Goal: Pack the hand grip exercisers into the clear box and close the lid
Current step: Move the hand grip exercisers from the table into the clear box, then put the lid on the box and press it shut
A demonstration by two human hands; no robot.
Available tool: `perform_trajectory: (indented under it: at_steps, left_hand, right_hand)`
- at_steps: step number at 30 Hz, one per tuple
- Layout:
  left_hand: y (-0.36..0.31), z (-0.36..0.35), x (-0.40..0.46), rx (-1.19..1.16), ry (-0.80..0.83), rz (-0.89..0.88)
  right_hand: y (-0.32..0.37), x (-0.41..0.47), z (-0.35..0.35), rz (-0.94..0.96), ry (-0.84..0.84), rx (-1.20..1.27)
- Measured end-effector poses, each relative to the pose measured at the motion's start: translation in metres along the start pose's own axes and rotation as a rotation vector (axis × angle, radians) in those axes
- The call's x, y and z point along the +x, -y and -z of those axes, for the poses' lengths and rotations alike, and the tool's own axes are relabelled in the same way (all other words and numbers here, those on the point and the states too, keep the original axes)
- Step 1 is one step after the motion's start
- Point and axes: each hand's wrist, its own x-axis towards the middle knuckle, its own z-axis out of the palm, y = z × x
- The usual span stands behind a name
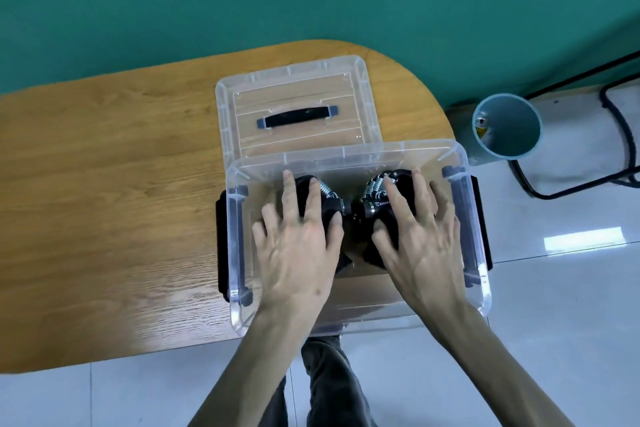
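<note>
A clear box stands on the wooden table near its front edge. Both my hands are inside it. My left hand lies over a black hand grip exerciser with a silver spring, thumb on its inner side. My right hand covers a second black exerciser in the same way. The two exercisers nearly meet at the middle of the box, their springs pointing away from me. The clear lid with its black handle lies flat on the table just behind the box.
Black latches hang on both short sides of the box. A teal bin stands on the floor to the right of the table, with a black metal frame beside it. My legs show below the table edge.
</note>
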Motion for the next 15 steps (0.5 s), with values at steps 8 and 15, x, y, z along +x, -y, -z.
perform_trajectory:
  at_steps: [8,15]
  left_hand:
    - [0.042,0.058,0.056,-0.249,-0.355,-0.13]
    - [0.078,0.038,0.164,-0.112,-0.051,0.077]
  right_hand:
    - [0.025,0.057,0.038,0.231,-0.236,0.062]
    - [0.036,0.175,0.037,0.154,0.066,-0.026]
